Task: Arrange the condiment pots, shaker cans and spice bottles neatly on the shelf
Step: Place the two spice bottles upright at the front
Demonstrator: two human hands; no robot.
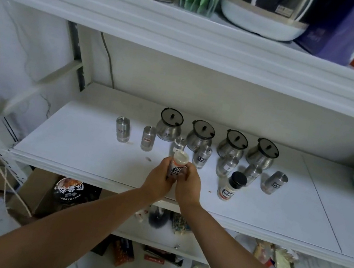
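Already both hands, left hand (160, 177) and right hand (188, 184), clamped the white-capped spice bottle (179, 163) upright above the shelf (72, 155) front, the black-capped bottle (231, 187) standing rightward, nearer the right.

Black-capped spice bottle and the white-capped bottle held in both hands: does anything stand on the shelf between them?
No. In the head view, bare white shelf separates the black-capped bottle from the white-capped bottle; the shaker cans stand farther back.

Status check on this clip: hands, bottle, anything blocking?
Left hand and right hand both gripping white-capped spice bottle over shelf front. Black-capped bottle standing right. Shaker cans close behind; nothing blocking.
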